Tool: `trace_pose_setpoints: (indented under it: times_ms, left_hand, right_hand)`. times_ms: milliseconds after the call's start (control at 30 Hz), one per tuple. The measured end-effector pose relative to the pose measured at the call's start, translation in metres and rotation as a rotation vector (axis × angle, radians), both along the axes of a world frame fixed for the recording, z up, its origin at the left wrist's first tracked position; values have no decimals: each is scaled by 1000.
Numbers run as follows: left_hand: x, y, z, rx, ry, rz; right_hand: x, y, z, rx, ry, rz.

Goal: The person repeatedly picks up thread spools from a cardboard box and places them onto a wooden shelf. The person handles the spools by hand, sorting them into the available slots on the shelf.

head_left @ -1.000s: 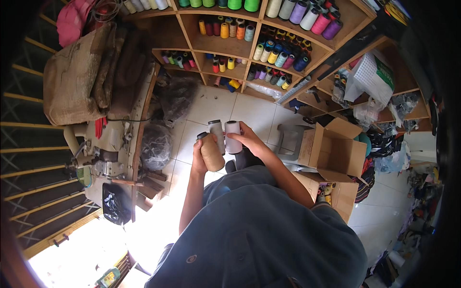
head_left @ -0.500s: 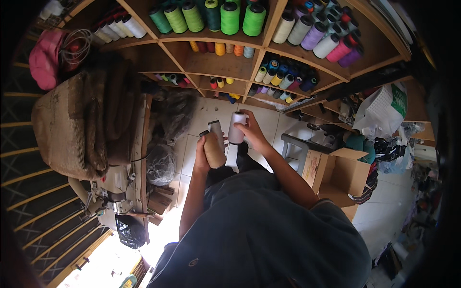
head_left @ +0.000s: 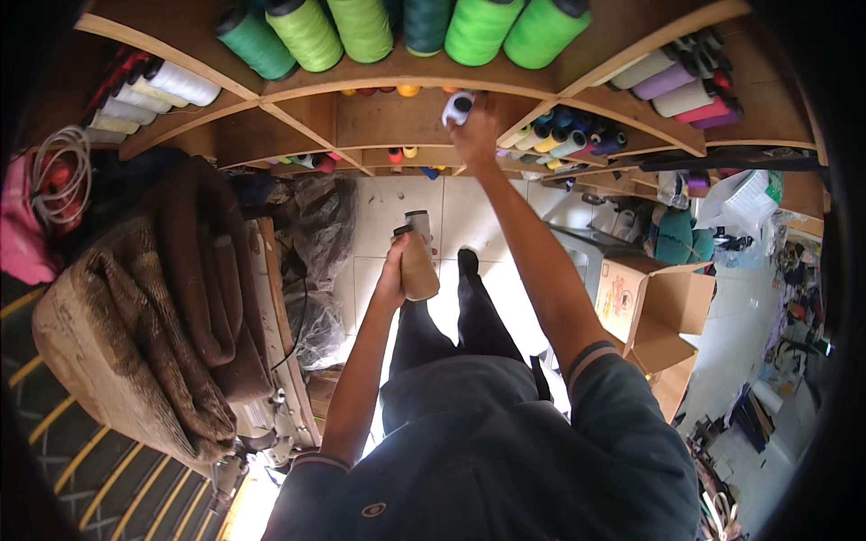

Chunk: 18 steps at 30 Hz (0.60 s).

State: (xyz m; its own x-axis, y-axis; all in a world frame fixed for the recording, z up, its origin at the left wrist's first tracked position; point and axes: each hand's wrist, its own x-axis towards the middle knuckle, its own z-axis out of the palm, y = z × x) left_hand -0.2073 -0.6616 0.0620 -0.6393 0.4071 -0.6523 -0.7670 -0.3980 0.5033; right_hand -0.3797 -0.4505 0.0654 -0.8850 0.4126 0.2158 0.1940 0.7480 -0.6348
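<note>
Low in front of my body, my left hand [head_left: 391,281] is closed around two thread cones. The tan thread cone [head_left: 418,270] is nearer me, and a grey thread cone [head_left: 417,219] shows partly behind it. My right arm reaches up and forward to the wooden shelf [head_left: 397,122]. There my right hand [head_left: 477,135] grips a white thread cone [head_left: 458,107], its dark end turned toward me, at the opening of a middle compartment. Some of the right fingers are hidden behind the cone and the hand.
Green thread cones [head_left: 483,32] line the upper shelf; mixed colours fill compartments to the right. Folded brown fabric [head_left: 135,334] is heaped at left, beside a pink item [head_left: 27,225]. An opened cardboard box [head_left: 654,307] stands at right, near a white plastic bag [head_left: 735,200].
My right hand has carried the white thread cone up and forward to the shelf. My left hand keeps the tan and grey cones low. The view has moved closer to the shelves.
</note>
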Motion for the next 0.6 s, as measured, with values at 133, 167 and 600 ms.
trace_pose_setpoints:
  times_ms: [133,167,600]
  left_hand:
    - [-9,-18,-12,101,-65,-105]
    - [-8,-24,-17,102,-84,-105]
    - [-5,-47,-49,119,-105,-136]
  right_hand:
    - [-28,15,-19,55,-89,-163]
    - [-33,19,-26,90,-68,-182]
    - [-42,23,-49,463,-105,-146]
